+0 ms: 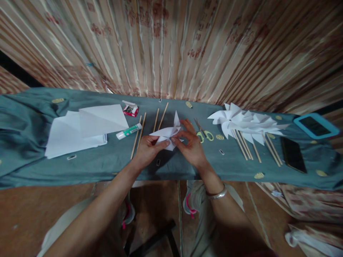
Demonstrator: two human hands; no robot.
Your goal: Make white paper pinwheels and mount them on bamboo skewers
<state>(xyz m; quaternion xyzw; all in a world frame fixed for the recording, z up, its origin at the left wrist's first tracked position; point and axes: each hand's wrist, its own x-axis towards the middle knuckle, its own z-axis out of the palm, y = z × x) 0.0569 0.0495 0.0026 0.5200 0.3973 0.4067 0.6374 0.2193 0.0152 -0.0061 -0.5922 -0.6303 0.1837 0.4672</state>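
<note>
Between my two hands is a white paper pinwheel (167, 132), its points partly folded in toward the centre and one corner standing up at the back. My left hand (150, 149) pinches its left side, thumb near the middle. My right hand (192, 144) has thumb and fingertips closed on the paper at the centre right. Fingers hide part of the folds. Several thin wooden sticks (138, 135) lie just left of and behind the paper. Scissors (205, 132) with yellow-green handles rest beyond my right hand.
On the left are stacked white paper sheets (72, 139), a glue stick (129, 131) and a small open red box (130, 109). Several pinwheels on sticks (241, 121) lie to the right, near a black phone (293, 154) and a blue-framed tablet (316, 125). A curtain (166, 53) hangs behind the table.
</note>
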